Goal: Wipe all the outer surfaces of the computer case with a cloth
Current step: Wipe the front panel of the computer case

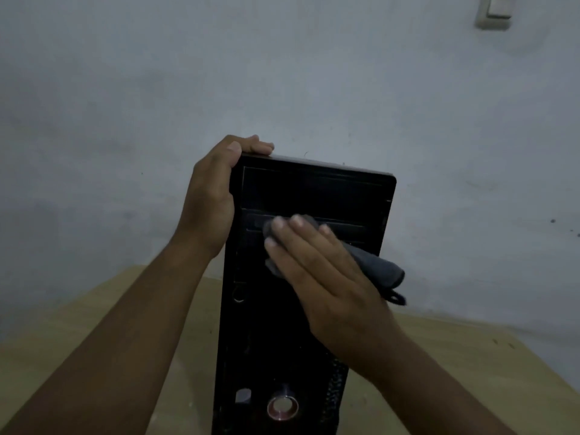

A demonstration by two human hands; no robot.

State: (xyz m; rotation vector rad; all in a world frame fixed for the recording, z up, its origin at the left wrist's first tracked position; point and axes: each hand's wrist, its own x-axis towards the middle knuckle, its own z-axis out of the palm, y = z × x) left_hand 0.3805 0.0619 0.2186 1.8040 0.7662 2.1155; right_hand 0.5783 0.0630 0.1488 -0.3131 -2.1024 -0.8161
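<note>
Centre frame, my left hand (216,189) has its fingers clamped on the top corner of the computer case (266,324). My right hand (326,277), fingers straight, presses the cloth (383,271) on its upper front. I judge the lower front and other sides are not yet wiped.

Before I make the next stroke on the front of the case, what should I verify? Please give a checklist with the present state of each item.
1. Case steadied: the left hand grips the computer case at its top left corner. Ok.
2. Cloth contact: the right hand presses the grey cloth flat on the case's front. Ok.
3. Cloth tail: it sticks out past the case's right edge. Probably not ok; tuck it in.
4. Base on the table: the bottom is out of view. Cannot tell.
5. Other sides wiped: cannot tell.
</note>
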